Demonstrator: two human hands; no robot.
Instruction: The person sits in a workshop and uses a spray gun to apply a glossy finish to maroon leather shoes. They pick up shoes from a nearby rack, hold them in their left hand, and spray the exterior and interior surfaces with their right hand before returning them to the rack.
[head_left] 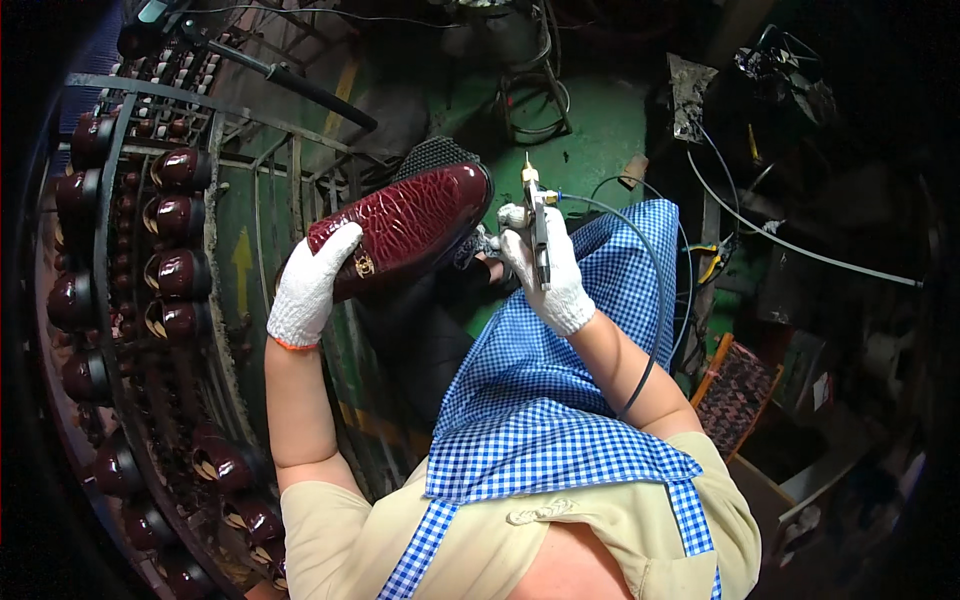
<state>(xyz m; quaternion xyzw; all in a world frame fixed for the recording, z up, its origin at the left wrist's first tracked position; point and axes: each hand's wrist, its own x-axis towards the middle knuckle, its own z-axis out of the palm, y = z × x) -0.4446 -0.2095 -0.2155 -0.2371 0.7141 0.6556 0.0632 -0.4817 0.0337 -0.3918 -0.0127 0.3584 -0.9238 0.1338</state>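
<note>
A glossy dark red loafer point(420, 215) with a crinkled pattern and a gold buckle is gripped at its heel end by my left hand point(312, 285), in a white knit glove. Its toe points up and to the right. My right hand point(556, 275), gloved the same way, is closed round a small metal spray gun point(541, 235) with a brass nozzle pointing away from me. Between the nozzle and the shoe's toe there is a gap. A thin hose point(655, 270) runs from the gun's side and loops down past my right forearm.
On my left stands a metal rack point(125, 230) holding rows of similar dark red shoes point(180, 272). A blue checked apron point(560, 370) covers my lap. To the right lie a woven-seat stool point(738, 388) and a pale tube point(800, 245). Beyond is green floor point(610, 115) with a metal stand point(535, 105).
</note>
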